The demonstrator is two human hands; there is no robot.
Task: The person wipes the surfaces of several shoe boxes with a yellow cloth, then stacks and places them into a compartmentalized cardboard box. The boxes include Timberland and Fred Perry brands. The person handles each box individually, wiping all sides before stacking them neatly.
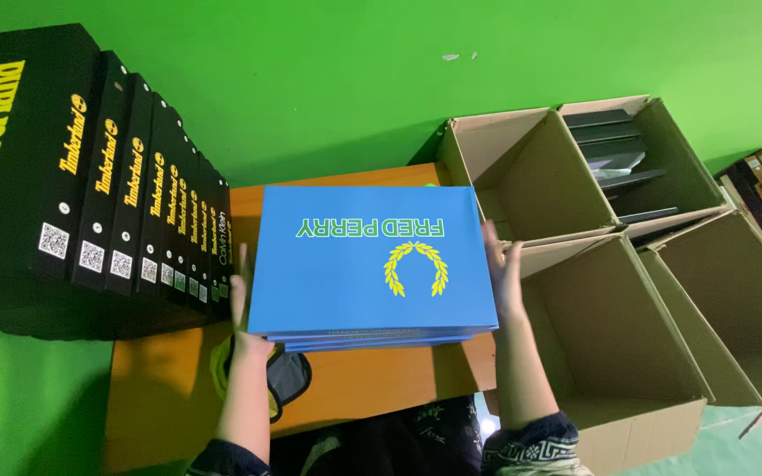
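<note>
Blue flat boxes form a small stack over the orange tabletop, pressed between both palms. Left hand stands upright against the stack's left edge, fingers straight and extended; right hand mirrors it on the right edge, forearms roughly parallel. Black boxes stand in a row to the left; open cardboard cartons sit to the right.

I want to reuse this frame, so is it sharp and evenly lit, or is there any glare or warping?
Head view: sharp focus on the blue boxes and both hands, left hand, right hand; no harsh glare; soft shadow beneath the black boxes; wide-angle lens bends the cardboard cartons outward at the right edge.
</note>
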